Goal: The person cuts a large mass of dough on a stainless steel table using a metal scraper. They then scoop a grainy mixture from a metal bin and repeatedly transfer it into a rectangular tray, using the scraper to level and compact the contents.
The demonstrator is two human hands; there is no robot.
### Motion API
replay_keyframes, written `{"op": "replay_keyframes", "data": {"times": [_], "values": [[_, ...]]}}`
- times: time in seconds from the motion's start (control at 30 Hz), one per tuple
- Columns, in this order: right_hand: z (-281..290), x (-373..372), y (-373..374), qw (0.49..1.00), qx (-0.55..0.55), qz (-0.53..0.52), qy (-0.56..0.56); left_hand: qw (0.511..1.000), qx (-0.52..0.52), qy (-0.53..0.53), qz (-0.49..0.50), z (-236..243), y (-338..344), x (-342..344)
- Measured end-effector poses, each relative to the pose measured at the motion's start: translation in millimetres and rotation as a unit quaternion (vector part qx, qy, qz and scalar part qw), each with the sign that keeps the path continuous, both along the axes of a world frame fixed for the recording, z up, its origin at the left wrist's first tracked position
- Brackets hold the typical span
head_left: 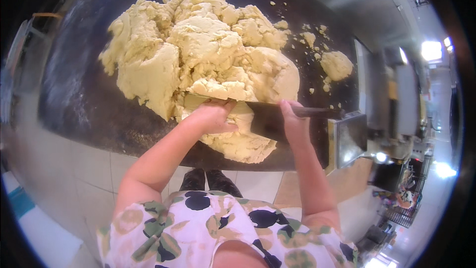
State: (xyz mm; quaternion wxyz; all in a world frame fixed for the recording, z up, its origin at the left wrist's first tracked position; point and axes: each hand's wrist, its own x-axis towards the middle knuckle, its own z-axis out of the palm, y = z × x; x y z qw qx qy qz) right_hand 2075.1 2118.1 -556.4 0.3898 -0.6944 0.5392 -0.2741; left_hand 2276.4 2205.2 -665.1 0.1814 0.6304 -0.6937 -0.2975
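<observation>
A large, lumpy mass of pale yellow dough (pixel 208 44) is heaped on the dark tabletop (pixel 79 94). Across its near side lies a long knife (pixel 317 112), its dark handle pointing right and its blade partly sunk in the dough. My right hand (pixel 292 119) is closed where the handle meets the blade. Further left, my left hand (pixel 216 116) has its fingers curled over the blade's upper edge, with the thumb apart toward me. A smaller portion of dough (pixel 243 149) sits on the near side of the blade, beneath my left hand. The blade's lower edge is hard to make out.
To the right of the heap lie a loose dough lump (pixel 337 66) and scattered crumbs. A metal box (pixel 349 139) stands at the table's right edge. Pale floor tiles (pixel 91 166) show below the near edge; a steel surface (pixel 347 0) borders the far right.
</observation>
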Motion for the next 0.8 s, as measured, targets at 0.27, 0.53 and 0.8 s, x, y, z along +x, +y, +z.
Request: {"op": "replay_keyframes", "data": {"times": [0.27,0.53,0.8], "values": [[-80,35,-8,0.997,-0.073,-0.012,0.004,0.994,0.086,0.06,0.011,18,-17,20],[-86,-5,94,0.94,-0.326,0.098,0.018,1.0,0.015,0.021,0.011,-4,42,-16],[14,-76,136,0.982,-0.177,-0.027,-0.064,0.998,-0.019,0.038,0.037,-3,57,-33]]}}
